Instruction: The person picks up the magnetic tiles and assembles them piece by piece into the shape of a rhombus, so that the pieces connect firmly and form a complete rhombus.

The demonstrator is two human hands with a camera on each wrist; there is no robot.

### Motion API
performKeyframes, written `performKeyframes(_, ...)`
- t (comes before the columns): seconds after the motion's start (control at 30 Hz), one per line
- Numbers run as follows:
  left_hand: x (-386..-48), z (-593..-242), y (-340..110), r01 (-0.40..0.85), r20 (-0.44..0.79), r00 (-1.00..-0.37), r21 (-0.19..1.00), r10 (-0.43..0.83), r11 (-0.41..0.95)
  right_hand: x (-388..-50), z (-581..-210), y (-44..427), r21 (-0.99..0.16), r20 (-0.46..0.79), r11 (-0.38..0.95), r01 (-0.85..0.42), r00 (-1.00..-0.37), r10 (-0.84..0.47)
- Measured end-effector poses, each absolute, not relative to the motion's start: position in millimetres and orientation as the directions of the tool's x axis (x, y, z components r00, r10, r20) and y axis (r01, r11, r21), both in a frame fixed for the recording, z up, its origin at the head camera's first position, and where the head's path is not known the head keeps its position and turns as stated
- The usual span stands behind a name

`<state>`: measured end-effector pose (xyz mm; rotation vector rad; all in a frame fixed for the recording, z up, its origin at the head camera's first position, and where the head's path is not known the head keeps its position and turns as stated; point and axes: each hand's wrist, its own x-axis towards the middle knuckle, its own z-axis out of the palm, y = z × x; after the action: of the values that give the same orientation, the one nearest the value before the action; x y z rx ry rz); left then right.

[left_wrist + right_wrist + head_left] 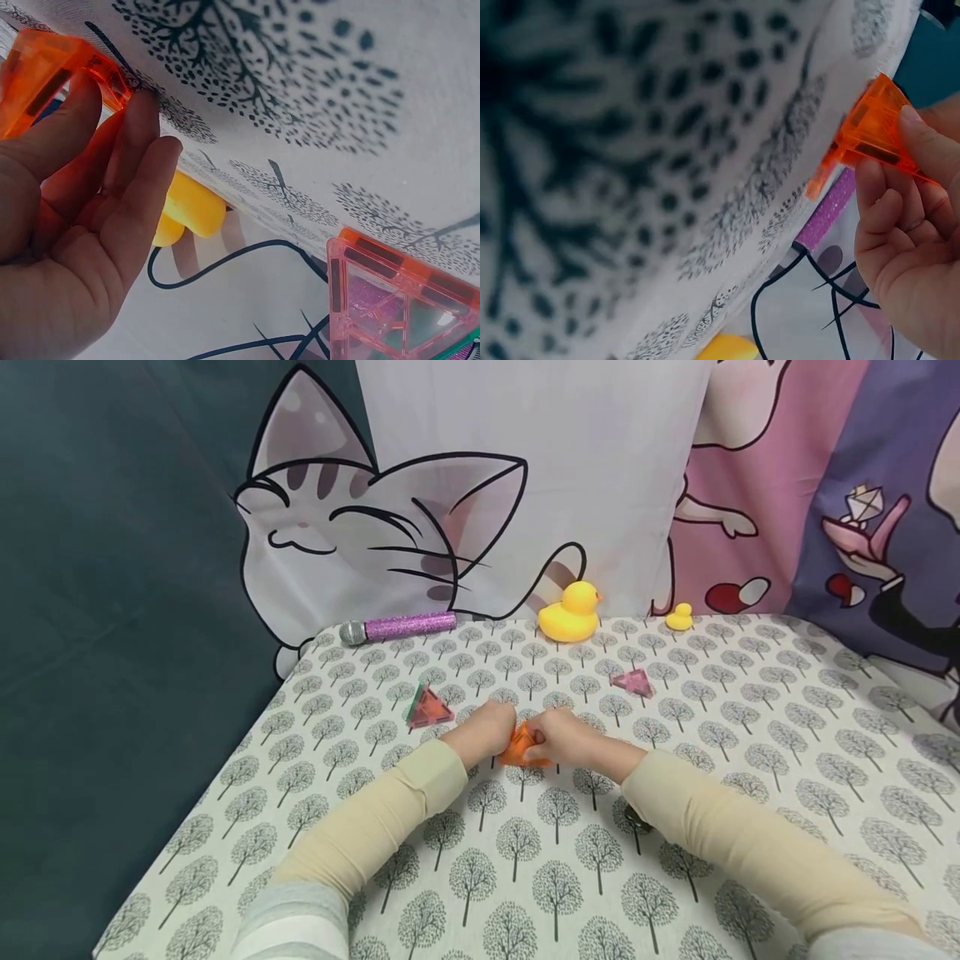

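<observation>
Both hands meet at an orange translucent triangular piece (525, 747) on the tree-print cloth. My left hand (487, 729) pinches its left side; in the left wrist view the thumb and fingers of that hand (82, 202) hold the orange piece (37, 79), the other fingers curved beside it. From the right, my right hand (564, 739) grips the same piece. The right wrist view has the thumb of the right hand (915, 217) on the face of the orange piece (874, 127), with fingers bent underneath. Part of the piece is hidden by the fingers.
A pink-and-green triangular piece (429, 708) lies to the left, a pink triangle (633, 682) to the right. Along the back edge are a purple glitter microphone (408, 626), a large yellow duck (572, 614) and a small duck (680, 617). A dark object (637, 817) lies partly under the right forearm.
</observation>
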<state>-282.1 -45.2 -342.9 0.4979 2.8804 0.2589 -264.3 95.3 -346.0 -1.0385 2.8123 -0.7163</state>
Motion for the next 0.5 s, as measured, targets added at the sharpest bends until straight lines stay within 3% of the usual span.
performKeyframes(0.3, -283, -343, -49, 0.365, -0.161, -0.903, 0.204, 0.398, 0.909, -267, -348, 95, -0.396, 0.104, 0.696, -0.599, -0.783, -0.614)
performKeyframes(0.5, -277, -334, -51, 0.389, -0.244, -0.858, 0.267, 0.452, 0.882, -269, -347, 95, -0.429, 0.074, 0.696, -0.575, -0.791, -0.607)
